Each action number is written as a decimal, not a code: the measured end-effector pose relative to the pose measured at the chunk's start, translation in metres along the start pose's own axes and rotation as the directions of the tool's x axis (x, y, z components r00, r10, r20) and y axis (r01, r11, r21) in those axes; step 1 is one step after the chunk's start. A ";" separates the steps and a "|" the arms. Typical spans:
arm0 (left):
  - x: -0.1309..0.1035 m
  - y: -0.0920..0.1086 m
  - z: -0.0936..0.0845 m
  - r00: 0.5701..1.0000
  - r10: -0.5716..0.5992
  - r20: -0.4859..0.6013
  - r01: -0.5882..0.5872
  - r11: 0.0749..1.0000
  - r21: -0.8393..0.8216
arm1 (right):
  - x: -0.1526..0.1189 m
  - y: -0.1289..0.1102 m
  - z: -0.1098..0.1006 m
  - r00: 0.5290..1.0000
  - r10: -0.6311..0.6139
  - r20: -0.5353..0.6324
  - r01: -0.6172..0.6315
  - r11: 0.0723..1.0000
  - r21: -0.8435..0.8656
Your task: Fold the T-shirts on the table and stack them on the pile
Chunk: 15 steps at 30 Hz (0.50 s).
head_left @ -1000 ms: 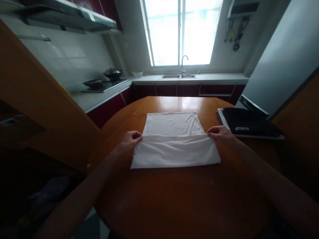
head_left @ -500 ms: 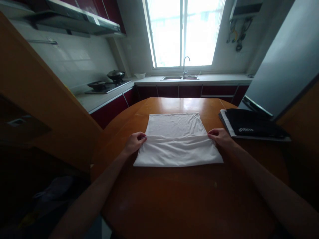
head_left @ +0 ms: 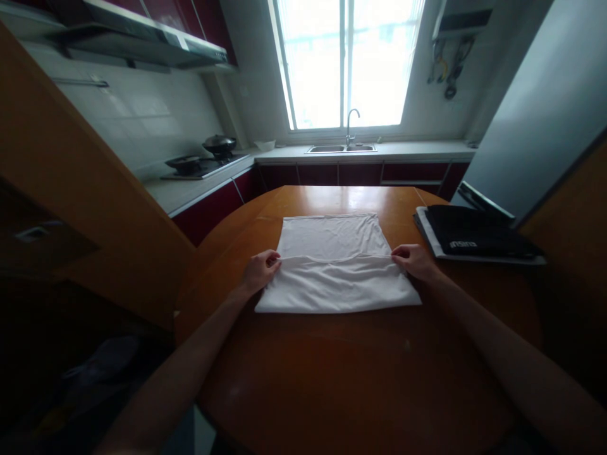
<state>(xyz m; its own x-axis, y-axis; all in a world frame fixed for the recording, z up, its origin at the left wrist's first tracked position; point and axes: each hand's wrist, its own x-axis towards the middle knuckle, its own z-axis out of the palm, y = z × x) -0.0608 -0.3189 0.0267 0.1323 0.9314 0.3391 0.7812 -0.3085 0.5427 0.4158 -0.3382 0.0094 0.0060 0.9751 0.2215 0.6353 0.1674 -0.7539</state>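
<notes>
Two hands' fingers pinched shut | each grasping white cloth edge, opposite sides

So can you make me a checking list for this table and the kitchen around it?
Surface: brown wooden table, shiny at the far end.
Main thing: white cloth, near part folded over, wrinkled.
Clutter: dark folded pile with pale lettering, on the right.
Grip: left hand and right hand each pinch a side of the fold's far edge.
Cables: nothing certain; hose-like lines hang under a wall unit.
Surroundings: sink, window, covered pan on the hob.
</notes>
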 end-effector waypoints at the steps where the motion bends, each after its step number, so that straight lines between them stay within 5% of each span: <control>1: 0.000 -0.001 0.000 1.000 -0.013 0.007 0.013 1.000 -0.012 | 0.000 -0.001 0.001 1.000 0.001 -0.003 -0.001 1.000 -0.010; 6: 0.001 -0.002 0.000 0.999 -0.007 0.031 0.009 0.998 -0.058 | -0.001 -0.005 0.003 1.000 0.000 -0.016 0.000 1.000 -0.011; 12: -0.001 0.000 -0.002 0.993 0.001 -0.121 -0.014 0.994 -0.105 | -0.003 -0.012 -0.002 0.993 -0.041 -0.113 0.050 0.996 0.079; 15: -0.001 -0.002 0.002 0.995 0.008 -0.102 -0.019 0.995 -0.101 | -0.004 -0.012 -0.001 0.992 -0.051 -0.120 0.058 0.996 0.060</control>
<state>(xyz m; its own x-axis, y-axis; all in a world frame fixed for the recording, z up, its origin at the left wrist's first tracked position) -0.0618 -0.3186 0.0239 0.0759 0.9043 0.4202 0.7130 -0.3438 0.6111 0.4092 -0.3439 0.0179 0.0661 0.9410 0.3320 0.5867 0.2325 -0.7757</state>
